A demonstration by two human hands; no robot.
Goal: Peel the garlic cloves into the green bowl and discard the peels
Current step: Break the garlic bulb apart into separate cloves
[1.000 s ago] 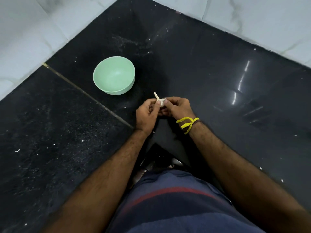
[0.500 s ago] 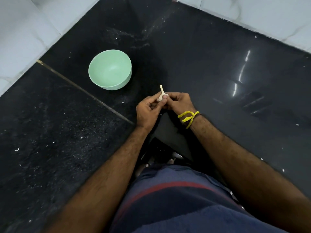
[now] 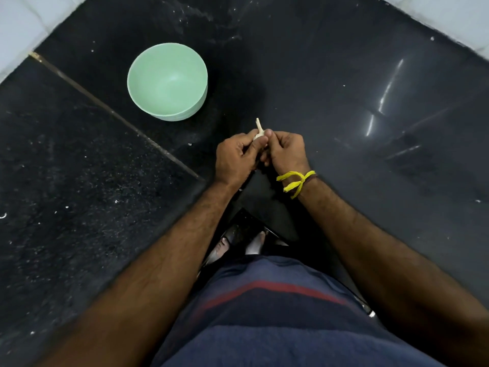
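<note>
A pale garlic bulb with its short stalk pointing up is held between both hands over the black counter. My left hand pinches it from the left with thumb and fingers. My right hand grips it from the right, fingers curled; a yellow thread is tied round that wrist. Most of the garlic is hidden by the fingers. The green bowl stands to the upper left of the hands, apart from them, and looks empty.
The black stone counter forms a corner, with a brass joint strip running diagonally on the left. White tiled wall borders the far edges. Small white flecks lie scattered on the counter. My feet show below the counter's inner edge.
The hands and garlic stay together and have barely shifted. The stalk now points more upright than a second ago. The camera view has drifted slightly.
</note>
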